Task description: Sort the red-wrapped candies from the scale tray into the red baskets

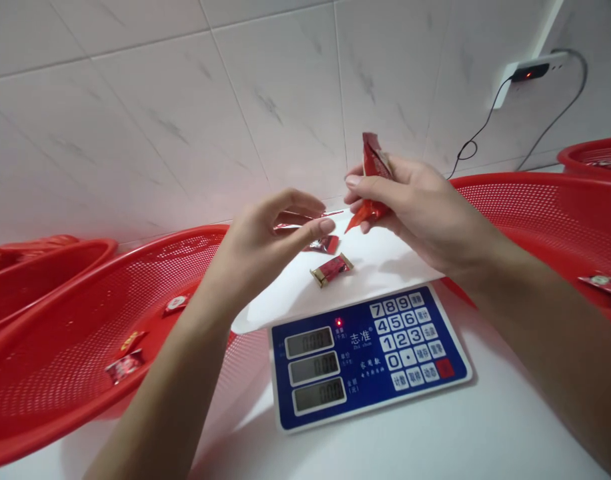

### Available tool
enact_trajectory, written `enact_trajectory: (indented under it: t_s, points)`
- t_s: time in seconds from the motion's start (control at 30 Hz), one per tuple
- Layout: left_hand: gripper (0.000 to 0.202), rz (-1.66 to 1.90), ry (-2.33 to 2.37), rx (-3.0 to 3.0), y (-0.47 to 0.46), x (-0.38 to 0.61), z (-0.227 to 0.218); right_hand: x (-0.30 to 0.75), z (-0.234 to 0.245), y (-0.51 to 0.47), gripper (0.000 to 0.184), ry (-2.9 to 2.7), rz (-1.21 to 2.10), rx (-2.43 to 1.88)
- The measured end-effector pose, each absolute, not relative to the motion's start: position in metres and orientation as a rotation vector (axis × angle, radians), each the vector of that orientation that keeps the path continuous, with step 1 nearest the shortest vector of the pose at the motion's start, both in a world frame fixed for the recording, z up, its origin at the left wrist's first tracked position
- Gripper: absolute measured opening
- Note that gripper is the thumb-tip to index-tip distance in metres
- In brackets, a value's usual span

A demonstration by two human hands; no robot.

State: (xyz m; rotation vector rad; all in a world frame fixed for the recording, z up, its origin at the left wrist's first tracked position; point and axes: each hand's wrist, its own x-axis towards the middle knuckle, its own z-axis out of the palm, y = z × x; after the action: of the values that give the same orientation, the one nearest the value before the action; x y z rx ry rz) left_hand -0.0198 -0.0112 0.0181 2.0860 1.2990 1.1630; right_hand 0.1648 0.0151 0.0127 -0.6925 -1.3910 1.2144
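My right hand [415,210] is closed around a red candy wrapper [373,163] and holds it above the white pan of an electronic scale [385,263]. My left hand [270,240] hovers just left of it, thumb and fingers curved toward a pinch with nothing clearly between them. On the scale pan lie two small wrapped candies: one red with gold ends [331,269] and a darker red one [325,245] partly behind my left fingers. The scale's blue keypad panel [368,353] faces me.
A large red mesh basket [60,360] at the left holds a few wrapped candies [126,365]. Another red basket [560,220] sits at the right with candies near its edge [603,283]. More red baskets stand at far left and far right. A power strip [528,72] hangs on the tiled wall.
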Motion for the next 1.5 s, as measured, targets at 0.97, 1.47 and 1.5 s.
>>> enact_trajectory:
  t_s: [0.97,1.47,1.5]
  points:
    - [0.017,1.186,1.285,2.147,0.0,-0.027,0.008,0.163,-0.003,0.027,0.017,-1.418,1.233,-0.639]
    - [0.027,1.11,1.435,2.19,-0.004,-0.028,0.018,0.183,0.009,0.021,0.028,-2.045,1.181,-0.891]
    - [0.029,1.107,1.367,2.16,-0.006,-0.026,0.019,0.182,0.008,0.02,0.027,-2.076,1.218,-0.85]
